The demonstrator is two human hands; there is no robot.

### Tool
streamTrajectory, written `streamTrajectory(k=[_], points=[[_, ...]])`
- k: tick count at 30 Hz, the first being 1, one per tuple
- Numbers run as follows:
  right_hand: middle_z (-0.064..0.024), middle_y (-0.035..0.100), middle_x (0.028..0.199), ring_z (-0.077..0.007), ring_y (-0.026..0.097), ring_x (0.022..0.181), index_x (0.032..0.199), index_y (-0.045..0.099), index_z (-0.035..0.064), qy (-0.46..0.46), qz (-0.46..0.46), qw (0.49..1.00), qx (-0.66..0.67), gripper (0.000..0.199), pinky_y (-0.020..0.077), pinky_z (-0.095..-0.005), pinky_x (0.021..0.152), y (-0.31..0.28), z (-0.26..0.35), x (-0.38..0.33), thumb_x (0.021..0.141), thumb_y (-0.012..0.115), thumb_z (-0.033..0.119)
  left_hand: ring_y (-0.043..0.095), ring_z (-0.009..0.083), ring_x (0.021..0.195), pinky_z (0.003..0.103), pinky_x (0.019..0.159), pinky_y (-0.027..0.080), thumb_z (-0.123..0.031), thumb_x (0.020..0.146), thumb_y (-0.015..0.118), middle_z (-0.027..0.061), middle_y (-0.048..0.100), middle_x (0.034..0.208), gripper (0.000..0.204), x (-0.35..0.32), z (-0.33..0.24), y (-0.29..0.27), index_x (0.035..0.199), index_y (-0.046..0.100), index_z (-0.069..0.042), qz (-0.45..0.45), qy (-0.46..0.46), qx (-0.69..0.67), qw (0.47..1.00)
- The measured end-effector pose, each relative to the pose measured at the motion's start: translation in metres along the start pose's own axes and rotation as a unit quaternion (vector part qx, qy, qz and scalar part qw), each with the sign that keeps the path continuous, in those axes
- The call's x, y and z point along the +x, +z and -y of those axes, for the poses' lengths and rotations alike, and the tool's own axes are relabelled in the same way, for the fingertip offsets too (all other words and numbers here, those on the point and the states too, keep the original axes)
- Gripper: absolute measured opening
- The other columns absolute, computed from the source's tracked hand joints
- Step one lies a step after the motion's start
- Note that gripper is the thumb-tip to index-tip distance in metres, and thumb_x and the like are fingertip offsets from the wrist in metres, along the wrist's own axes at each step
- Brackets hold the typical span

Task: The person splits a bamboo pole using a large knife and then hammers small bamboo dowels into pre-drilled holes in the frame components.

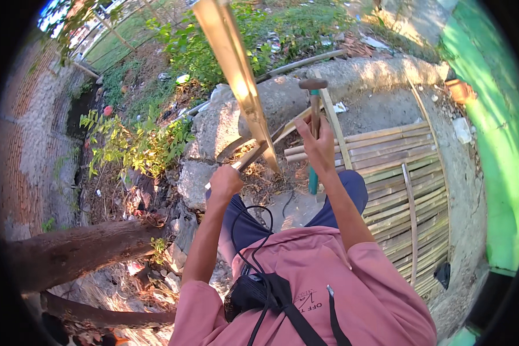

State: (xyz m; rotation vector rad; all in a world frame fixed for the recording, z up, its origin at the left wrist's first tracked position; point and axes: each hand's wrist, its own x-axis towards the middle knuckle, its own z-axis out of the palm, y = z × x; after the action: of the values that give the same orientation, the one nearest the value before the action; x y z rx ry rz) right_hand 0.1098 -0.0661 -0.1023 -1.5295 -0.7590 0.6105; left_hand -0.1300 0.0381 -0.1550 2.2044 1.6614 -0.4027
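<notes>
Outdoors, hands (225,183) on bamboo strip (236,75).

Both bare forearms reach forward from pink sleeves. The left hand (225,182) is clenched in a fist, knuckles up. The right hand (317,144) is raised higher, fingers wrapped closed, wrist bent.

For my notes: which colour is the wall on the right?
Bright green wall, seen best in the head view.
</notes>
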Motion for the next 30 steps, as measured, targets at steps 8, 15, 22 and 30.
streamTrajectory(k=[8, 15, 22, 30], points=[[0.0037, 0.055, 0.087, -0.0029, 0.035, 0.053, 0.111, 0.062, 0.0024, -0.233, -0.048, 0.970, 0.051, 0.053, 0.0310, -0.0210, 0.047, 0.024, 0.138, 0.051, 0.078, 0.088, 0.034, 0.076, 0.0303, 0.076, 0.040, 0.077, 0.061, -0.018, 0.075, 0.067, 0.0196, 0.075, 0.082, 0.026, -0.017, -0.013, 0.005, 0.090, 0.074, 0.002, 0.045, 0.054, -0.051, 0.996], [-0.0004, 0.062, 0.066, -0.0058, 0.049, 0.055, 0.098, 0.068, 0.0028, -0.277, -0.046, 0.960, -0.017, 0.032, 0.0394, -0.0269, 0.050, 0.035, 0.159, 0.062, 0.085, 0.079, 0.030, 0.072, 0.0350, 0.102, 0.044, 0.091, 0.057, -0.042, 0.071, 0.081, 0.0235, 0.073, 0.105, 0.062, -0.036, -0.026, -0.009, 0.111, 0.069, 0.004, 0.109, 0.092, -0.059, 0.988], [-0.0059, 0.061, 0.064, -0.0136, 0.051, 0.055, 0.097, 0.065, 0.0002, -0.340, -0.009, 0.939, -0.044, 0.028, 0.0424, -0.0315, 0.054, 0.040, 0.153, 0.061, 0.093, 0.068, 0.028, 0.054, 0.0355, 0.132, 0.044, 0.112, 0.041, -0.059, 0.086, 0.075, 0.0266, 0.056, 0.138, 0.089, -0.007, -0.022, -0.119, 0.141, 0.047, 0.005, -0.208, 0.363, -0.391, 0.820], [-0.0072, 0.066, 0.068, -0.0113, 0.060, 0.061, 0.103, 0.065, 0.0008, -0.348, 0.031, 0.937, -0.015, 0.026, 0.0473, -0.0300, 0.056, 0.045, 0.154, 0.051, 0.094, 0.067, 0.025, 0.064, 0.0124, 0.076, 0.027, 0.071, 0.054, -0.053, 0.102, 0.057, 0.0115, 0.068, 0.092, 0.058, -0.020, -0.122, -0.267, 0.131, 0.055, -0.004, -0.136, 0.446, -0.580, 0.668]])
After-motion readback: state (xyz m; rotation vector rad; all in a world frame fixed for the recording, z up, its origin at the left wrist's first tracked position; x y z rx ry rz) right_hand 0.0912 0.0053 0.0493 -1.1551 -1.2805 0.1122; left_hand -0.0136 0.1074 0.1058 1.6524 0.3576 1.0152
